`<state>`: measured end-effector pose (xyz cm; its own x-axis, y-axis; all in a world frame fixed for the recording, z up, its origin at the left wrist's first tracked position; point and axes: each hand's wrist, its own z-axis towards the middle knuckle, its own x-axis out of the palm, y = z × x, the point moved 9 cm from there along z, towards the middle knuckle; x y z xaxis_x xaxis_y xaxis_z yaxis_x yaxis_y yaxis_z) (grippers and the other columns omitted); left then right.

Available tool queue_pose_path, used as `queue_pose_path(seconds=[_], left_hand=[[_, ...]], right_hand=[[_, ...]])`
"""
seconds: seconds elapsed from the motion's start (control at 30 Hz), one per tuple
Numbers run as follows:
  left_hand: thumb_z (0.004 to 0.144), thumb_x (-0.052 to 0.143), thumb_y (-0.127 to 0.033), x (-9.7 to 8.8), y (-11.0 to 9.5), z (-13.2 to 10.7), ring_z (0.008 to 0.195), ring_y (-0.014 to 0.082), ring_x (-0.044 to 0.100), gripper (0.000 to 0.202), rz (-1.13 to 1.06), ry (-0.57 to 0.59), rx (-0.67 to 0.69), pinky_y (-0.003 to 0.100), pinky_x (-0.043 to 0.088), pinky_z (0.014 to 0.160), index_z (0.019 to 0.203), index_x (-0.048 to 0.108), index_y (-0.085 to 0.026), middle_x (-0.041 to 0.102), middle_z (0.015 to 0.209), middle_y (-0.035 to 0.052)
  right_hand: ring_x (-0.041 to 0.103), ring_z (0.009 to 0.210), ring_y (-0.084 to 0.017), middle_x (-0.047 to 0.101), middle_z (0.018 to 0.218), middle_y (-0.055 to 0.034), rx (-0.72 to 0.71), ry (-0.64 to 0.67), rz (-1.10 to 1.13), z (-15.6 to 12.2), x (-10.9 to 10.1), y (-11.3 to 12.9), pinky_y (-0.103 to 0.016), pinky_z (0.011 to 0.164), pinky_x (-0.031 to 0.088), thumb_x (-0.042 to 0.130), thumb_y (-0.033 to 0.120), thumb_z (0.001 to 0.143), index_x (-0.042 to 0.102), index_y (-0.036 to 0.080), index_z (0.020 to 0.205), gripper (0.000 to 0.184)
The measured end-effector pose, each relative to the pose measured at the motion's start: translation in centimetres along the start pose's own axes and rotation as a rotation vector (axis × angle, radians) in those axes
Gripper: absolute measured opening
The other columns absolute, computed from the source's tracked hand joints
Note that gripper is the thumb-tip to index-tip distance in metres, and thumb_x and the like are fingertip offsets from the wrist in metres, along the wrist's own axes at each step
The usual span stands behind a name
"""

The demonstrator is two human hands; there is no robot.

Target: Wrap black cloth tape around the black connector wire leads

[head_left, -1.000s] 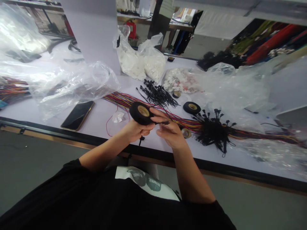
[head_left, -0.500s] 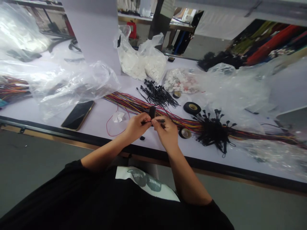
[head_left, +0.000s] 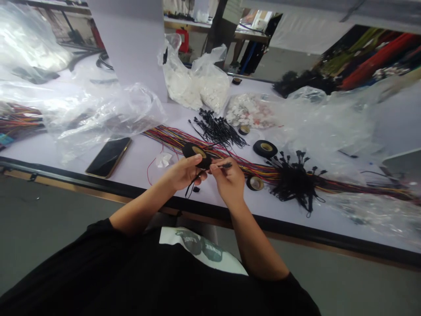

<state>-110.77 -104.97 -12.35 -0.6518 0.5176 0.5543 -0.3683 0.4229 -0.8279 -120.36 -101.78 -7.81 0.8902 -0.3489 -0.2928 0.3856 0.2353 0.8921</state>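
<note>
Left hand (head_left: 183, 174) grips a black tape roll (head_left: 188, 150), right hand (head_left: 231, 179) pinches a black cable (head_left: 226, 165) close beside it!

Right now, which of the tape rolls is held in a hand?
The black tape roll in the left hand: it is tilted under that hand's thumb, whereas the other rolls lie on the table.

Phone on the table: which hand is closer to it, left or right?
Left. The left hand holds a black tape roll to the right of the phone; the right hand is farther off, beyond the left, pinching a black cable.
</note>
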Motion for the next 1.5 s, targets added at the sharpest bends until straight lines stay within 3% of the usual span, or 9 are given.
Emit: queue_pose_path(seconds=[0.2, 0.3, 0.37, 0.5, 0.83, 1.03, 1.13, 1.3, 1.5], left_hand=[[0.038, 0.087, -0.033, 0.9, -4.6, -2.7, 0.094, 0.0207, 0.056, 0.067, 0.559, 0.009, 0.448, 0.029, 0.048, 0.073, 0.095, 0.057, -0.019, 0.059, 0.099, 0.0066], [0.035, 0.088, -0.037, 2.2, -4.2, -3.0, 0.092, 0.0206, 0.054, 0.073, 0.775, 0.165, 0.415, 0.027, 0.046, 0.069, 0.100, 0.058, -0.021, 0.058, 0.103, 0.0075], [0.052, 0.082, -0.037, 1.5, -4.2, -2.4, 0.080, 0.0154, 0.053, 0.052, 0.819, 0.064, 0.408, 0.023, 0.042, 0.062, 0.095, 0.058, -0.021, 0.058, 0.094, 0.0047], [0.070, 0.066, -0.019, -0.4, -5.0, -1.9, 0.065, 0.0101, 0.049, 0.011, 0.831, -0.318, 0.512, 0.022, 0.037, 0.061, 0.071, 0.055, -0.019, 0.053, 0.068, -0.0027], [0.064, 0.073, -0.029, -1.5, -2.5, -2.2, 0.062, 0.0077, 0.056, 0.032, 0.303, -0.392, 0.456, 0.021, 0.045, 0.056, 0.085, 0.050, -0.019, 0.058, 0.080, -0.0024], [0.065, 0.063, -0.064, 0.4, -0.7, -0.6, 0.049, 0.0132, 0.055, 0.053, 0.060, 0.045, 0.043, 0.023, 0.033, 0.035, 0.087, 0.056, -0.016, 0.058, 0.070, 0.0042], [0.066, 0.065, -0.058, 0.5, -1.7, -1.0, 0.053, 0.0125, 0.055, 0.046, 0.191, 0.070, 0.171, 0.024, 0.037, 0.040, 0.084, 0.056, -0.016, 0.058, 0.070, 0.0037], [0.054, 0.078, -0.031, 1.9, -4.7, -3.9, 0.107, 0.0242, 0.057, 0.070, 0.829, 0.069, 0.609, 0.037, 0.050, 0.087, 0.114, 0.044, -0.020, 0.056, 0.113, 0.0092], [0.058, 0.077, -0.046, 3.2, -4.0, -5.6, 0.113, 0.0278, 0.052, 0.077, 1.267, 0.297, 0.492, 0.041, 0.047, 0.091, 0.119, 0.038, -0.022, 0.049, 0.122, 0.0112]], right_hand=[[0.044, 0.039, -0.009, 0.050, 0.045, 0.0063, 0.256, -0.001, 0.341, 0.7, 0.1, -2.7, -0.024, 0.042, 0.035, 0.063, 0.035, 0.070, 0.045, 0.022, 0.059, 0.024], [0.049, 0.047, -0.010, 0.053, 0.050, 0.0055, 0.137, -0.001, 0.182, 0.7, -0.7, -1.0, -0.024, 0.048, 0.039, 0.063, 0.031, 0.069, 0.050, 0.021, 0.060, 0.019], [0.057, 0.060, -0.013, 0.063, 0.063, 0.0022, 0.000, 0.006, 0.016, 0.4, -1.0, 0.9, -0.028, 0.059, 0.045, 0.063, 0.029, 0.072, 0.056, 0.022, 0.063, 0.013], [0.061, 0.076, -0.018, 0.068, 0.077, -0.0014, -0.176, -0.031, -0.228, -0.4, -1.0, 3.5, -0.034, 0.073, 0.048, 0.059, 0.031, 0.078, 0.062, 0.024, 0.068, 0.013], [0.062, 0.073, -0.017, 0.066, 0.076, -0.0010, -0.130, -0.059, -0.221, -0.3, -0.8, 2.0, -0.032, 0.070, 0.049, 0.055, 0.033, 0.082, 0.058, 0.023, 0.074, 0.013], [0.064, 0.071, -0.016, 0.069, 0.079, -0.0022, -0.105, -0.007, -0.062, -0.6, -0.2, 1.7, -0.032, 0.066, 0.050, 0.061, 0.032, 0.077, 0.058, 0.022, 0.071, 0.012], [0.055, 0.049, -0.012, 0.063, 0.059, 0.0016, 0.081, -0.046, 0.217, -0.5, 0.0, -0.3, -0.026, 0.049, 0.043, 0.066, 0.036, 0.072, 0.054, 0.021, 0.064, 0.020], [0.040, 0.035, -0.006, 0.049, 0.042, 0.0069, 0.410, -0.010, 0.567, -0.5, 1.3, -2.8, -0.021, 0.037, 0.026, 0.074, 0.032, 0.057, 0.049, 0.020, 0.053, 0.028], [0.046, 0.043, -0.008, 0.053, 0.046, 0.0052, 0.327, 0.048, 0.459, 0.1, 0.6, -2.5, -0.023, 0.046, 0.034, 0.070, 0.025, 0.059, 0.056, 0.019, 0.053, 0.017]])
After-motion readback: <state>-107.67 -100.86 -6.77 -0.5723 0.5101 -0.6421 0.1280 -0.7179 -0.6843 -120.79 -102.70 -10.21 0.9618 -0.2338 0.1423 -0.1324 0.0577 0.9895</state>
